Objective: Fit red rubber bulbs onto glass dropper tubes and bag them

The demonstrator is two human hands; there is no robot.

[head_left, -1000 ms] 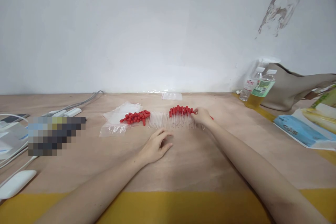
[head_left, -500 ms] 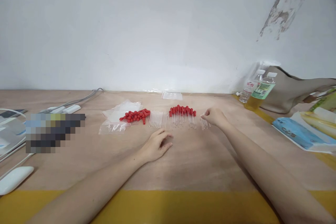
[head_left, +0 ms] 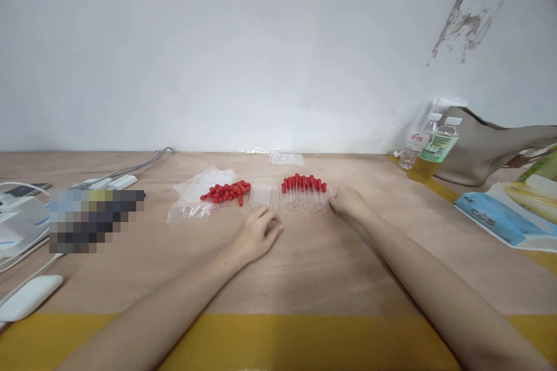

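Observation:
A row of glass droppers with red rubber bulbs (head_left: pixel 304 191) lies on the table. To its left lie bare clear glass tubes (head_left: pixel 262 196), then a pile of loose red bulbs (head_left: pixel 225 192) on a clear plastic bag (head_left: pixel 194 200). My right hand (head_left: pixel 347 201) rests at the right end of the dropper row, fingers curled and touching the tubes there; I cannot make out what they pinch. My left hand (head_left: pixel 257 236) lies on the table just in front of the bare tubes, fingers loosely bent, holding nothing.
Two plastic bottles (head_left: pixel 429 143) and a beige bag (head_left: pixel 491 142) stand at the back right; printed packets (head_left: pixel 500 215) lie at the right. Cables and adapters (head_left: pixel 108 181) and a white device (head_left: pixel 28 297) lie at the left. A small clear bag (head_left: pixel 285 157) sits by the wall.
My right hand went from the dropper row out to the right with a few clear tubes, then came back to the row's right end. My left hand shifted slightly forward.

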